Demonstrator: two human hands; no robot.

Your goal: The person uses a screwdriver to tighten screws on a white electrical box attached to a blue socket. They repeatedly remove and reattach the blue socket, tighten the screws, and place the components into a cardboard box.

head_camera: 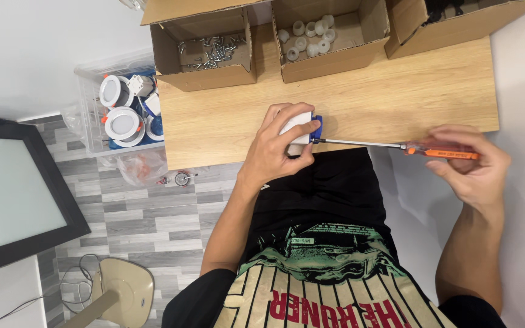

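We are mid-way through fastening work at the near edge of the pale wooden counter (396, 91). Our left hand (277, 149) is curled closed around a small white plastic housing with a blue clip on its side (302, 129), pressing it down on the counter just above our lap. Our right hand (472, 161) is closed around the orange translucent handle of a long, thin-shafted screwdriver (442, 150), fingers wrapped over the top; the metal shaft runs level across to the left and its tip meets the blue part of the housing. We judge the screw to be in the course of being driven; whether it is seated we cannot tell, since the tip is hidden against the blue clip.

At the far side of the counter stand open cardboard boxes: one with loose silver screws (214, 51), one with small white plastic caps (308, 37). To the left, off the counter, a clear plastic bin (89, 115) holds round white downlight fittings (121, 123), so more pieces look to be waiting.
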